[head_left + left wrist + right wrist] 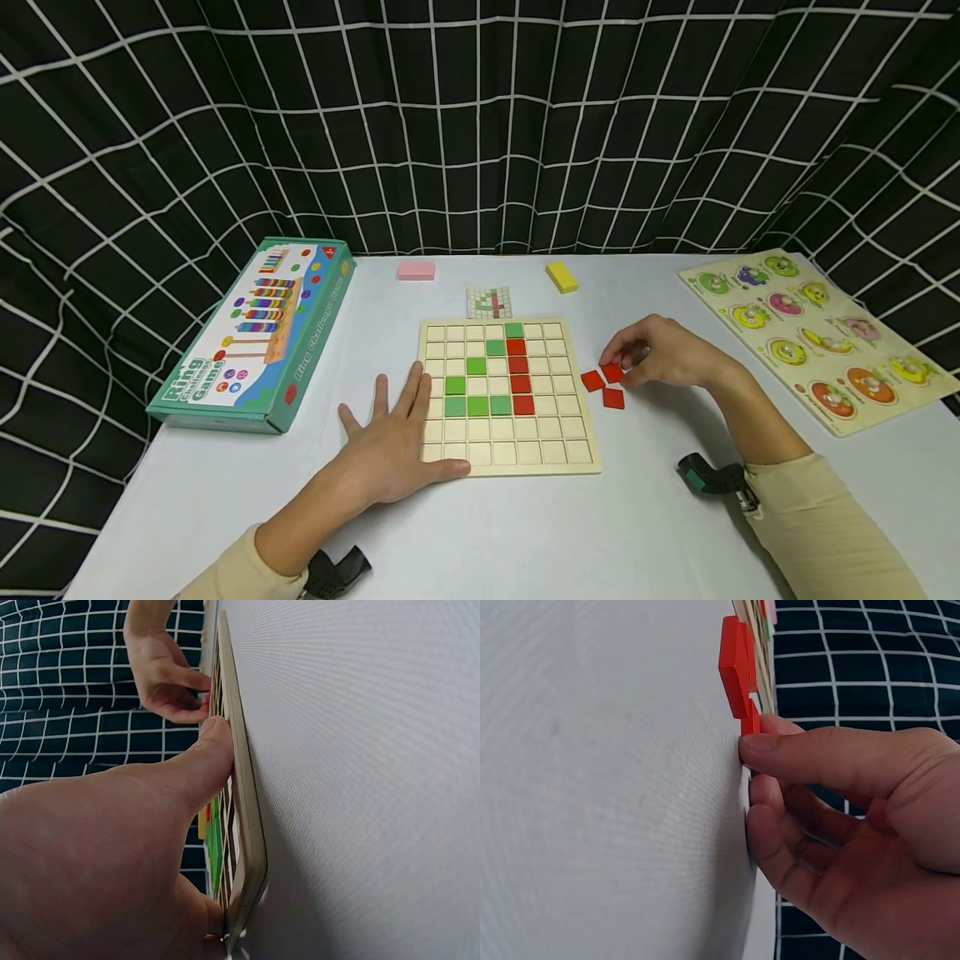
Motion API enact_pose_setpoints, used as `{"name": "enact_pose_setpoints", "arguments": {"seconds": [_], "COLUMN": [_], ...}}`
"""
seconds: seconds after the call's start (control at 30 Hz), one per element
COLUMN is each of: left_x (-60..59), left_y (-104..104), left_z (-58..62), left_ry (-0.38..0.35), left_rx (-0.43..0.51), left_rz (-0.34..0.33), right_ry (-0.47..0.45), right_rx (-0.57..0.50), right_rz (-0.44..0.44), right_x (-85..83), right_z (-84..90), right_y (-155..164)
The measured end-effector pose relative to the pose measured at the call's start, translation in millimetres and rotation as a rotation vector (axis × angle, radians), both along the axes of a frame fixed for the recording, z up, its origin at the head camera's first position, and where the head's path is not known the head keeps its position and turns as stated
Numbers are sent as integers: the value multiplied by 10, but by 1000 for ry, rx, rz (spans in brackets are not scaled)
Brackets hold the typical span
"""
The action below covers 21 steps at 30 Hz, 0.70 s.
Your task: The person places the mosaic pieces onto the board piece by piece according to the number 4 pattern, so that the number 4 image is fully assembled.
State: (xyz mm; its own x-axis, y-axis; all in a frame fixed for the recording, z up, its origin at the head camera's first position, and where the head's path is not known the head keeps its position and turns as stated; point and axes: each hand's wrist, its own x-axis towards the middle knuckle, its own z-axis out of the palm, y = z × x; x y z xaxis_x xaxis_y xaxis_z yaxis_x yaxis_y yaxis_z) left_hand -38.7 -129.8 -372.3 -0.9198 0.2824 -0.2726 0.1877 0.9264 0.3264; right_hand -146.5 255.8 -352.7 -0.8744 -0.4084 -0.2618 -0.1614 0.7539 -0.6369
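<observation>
A wooden grid board [585, 454] lies on the table, with green tiles in a stepped line and a row, and a column of red tiles [518, 364] in its cells. My left hand [393, 450] rests with fingers spread at the board's left side, the thumb along its near edge. To the right of the board, my right hand [667, 354] pinches a red square tile [751, 720] between thumb and index finger, low at the tabletop. Two loose red tiles [613, 398] lie beside it, one nearer me and one toward the board.
Behind the board lies a small pattern card [489, 302] with a pink block [416, 271] and a yellow block [562, 277] farther back. A Ring Challenge Game box [255, 333] stands at the left. On the right lies a fruit picture board [817, 333].
</observation>
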Motion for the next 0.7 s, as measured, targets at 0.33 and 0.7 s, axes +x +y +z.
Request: {"name": "enact_pose_setpoints", "arguments": {"seconds": [0.33,0.7], "left_x": [-2,0], "left_y": [3,-3], "left_z": [-7,-2], "left_ry": [-7,-8], "left_rx": [5,-2], "left_rz": [6,4], "right_ry": [60,90], "right_rx": [-4,12], "right_rz": [15,-17], "right_x": [7,9], "right_z": [-10,5], "right_y": [5,7]}}
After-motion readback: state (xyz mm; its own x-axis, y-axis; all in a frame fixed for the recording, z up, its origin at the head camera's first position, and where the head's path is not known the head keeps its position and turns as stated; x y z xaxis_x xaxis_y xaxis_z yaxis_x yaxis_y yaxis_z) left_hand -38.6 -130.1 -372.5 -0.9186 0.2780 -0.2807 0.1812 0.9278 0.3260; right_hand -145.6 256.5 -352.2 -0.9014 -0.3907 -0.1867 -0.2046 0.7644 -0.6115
